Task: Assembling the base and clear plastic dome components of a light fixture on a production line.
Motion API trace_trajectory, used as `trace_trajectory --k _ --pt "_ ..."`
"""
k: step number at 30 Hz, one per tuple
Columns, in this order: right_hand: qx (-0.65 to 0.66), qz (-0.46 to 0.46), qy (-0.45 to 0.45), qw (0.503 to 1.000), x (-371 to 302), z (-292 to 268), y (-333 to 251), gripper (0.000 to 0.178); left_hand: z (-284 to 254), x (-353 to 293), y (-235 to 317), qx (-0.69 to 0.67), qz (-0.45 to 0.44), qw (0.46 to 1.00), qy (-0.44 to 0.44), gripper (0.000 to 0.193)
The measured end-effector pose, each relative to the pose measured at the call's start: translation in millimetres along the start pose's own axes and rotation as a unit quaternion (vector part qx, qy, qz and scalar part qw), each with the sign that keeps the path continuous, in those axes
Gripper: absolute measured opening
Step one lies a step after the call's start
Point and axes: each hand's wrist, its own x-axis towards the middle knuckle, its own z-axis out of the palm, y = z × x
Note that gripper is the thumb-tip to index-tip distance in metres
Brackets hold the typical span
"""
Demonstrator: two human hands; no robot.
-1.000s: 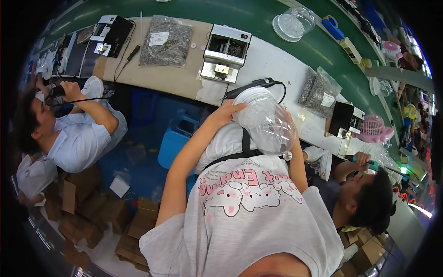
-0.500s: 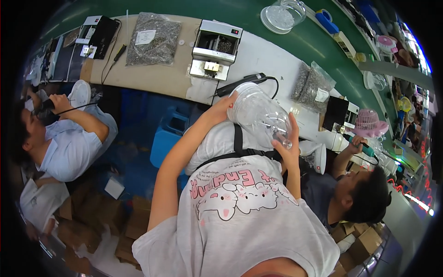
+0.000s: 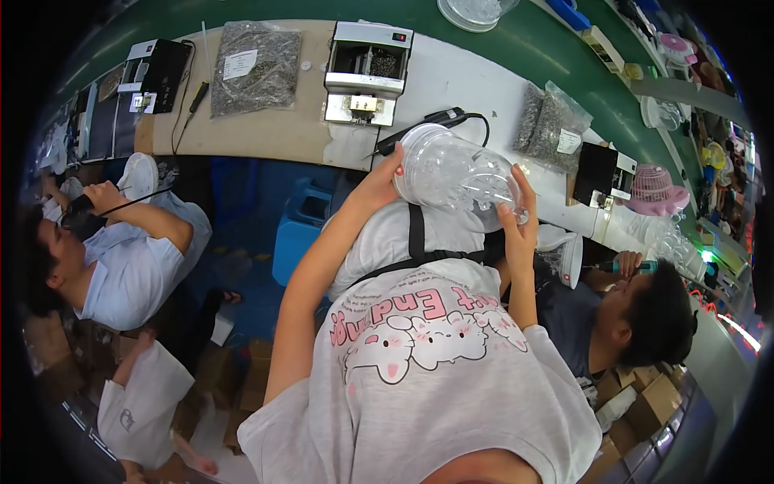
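Note:
Over my lap I hold a clear plastic vessel [image 3: 461, 171], with a wide round rim at its left end and a narrower, rounded right end. My left hand [image 3: 380, 179] grips the rim side. At the narrow end, my right hand [image 3: 521, 211] is closed around it with thumb and fingers. Clear shapes show inside the vessel, too blurred by reflections to name. A black electric screwdriver [image 3: 435, 126] lies on the bench just beyond the vessel, touched by neither hand.
A screw feeder [image 3: 367, 77] stands on the bench ahead. Bags of screws [image 3: 256, 77] [image 3: 558, 137] lie left and right of it. A blue stool [image 3: 300, 234] is by my left side. Co-workers sit on both sides; another person [image 3: 145, 403] is behind at left. Cardboard boxes [image 3: 649, 403] stand behind at right.
The vessel has tipped nearer to level, its narrow end rising with my right hand. The view has shifted slightly. A person has come further into view at lower left.

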Motion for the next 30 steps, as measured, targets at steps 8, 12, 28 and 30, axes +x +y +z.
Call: trace_trajectory --k 8,12,28,30 --pt "0.055 0.020 -0.002 0.998 1 -11 -8 0.052 5 -6 4 -0.039 -0.001 0.999 -0.028 0.056" --pt "-0.065 -0.030 -0.013 0.997 3 -9 -9 0.050 9 -8 5 -0.038 0.005 0.999 -0.015 0.055" --pt "-0.064 -0.017 -0.068 0.996 13 -9 -14 0.049 11 -12 7 -0.047 0.020 0.998 -0.036 0.048" --pt "-0.098 -0.047 -0.098 0.989 14 -11 -13 0.049 8 -12 6 -0.050 0.022 0.998 -0.034 0.048"
